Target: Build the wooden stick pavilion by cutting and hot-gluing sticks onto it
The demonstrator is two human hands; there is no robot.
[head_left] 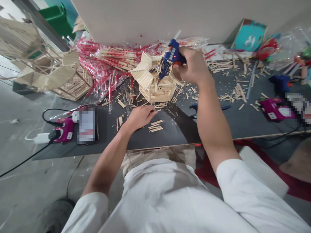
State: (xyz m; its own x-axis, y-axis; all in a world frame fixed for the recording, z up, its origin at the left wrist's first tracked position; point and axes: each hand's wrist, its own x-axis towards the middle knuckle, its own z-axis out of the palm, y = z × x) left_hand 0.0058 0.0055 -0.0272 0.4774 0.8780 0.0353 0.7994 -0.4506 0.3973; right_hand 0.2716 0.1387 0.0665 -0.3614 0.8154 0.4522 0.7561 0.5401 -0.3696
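Note:
My right hand (193, 66) is closed round a blue hot glue gun (170, 58), its nozzle pointing down onto a small hexagonal model (157, 85) built of wooden sticks. A fan-shaped roof panel of sticks (143, 72) leans on the model's left side. My left hand (141, 116) rests on the dark board (111, 139), fingers curled over loose cut sticks (155, 126); whether it pinches one is unclear.
A pile of chopsticks in red-printed wrappers (109, 61) lies behind. Larger stick structures (55, 77) stand at the left. A purple device with cables (63, 129) and a phone (86, 126) lie left; another purple device (275, 109) right. Stick offcuts (233, 94) litter the board.

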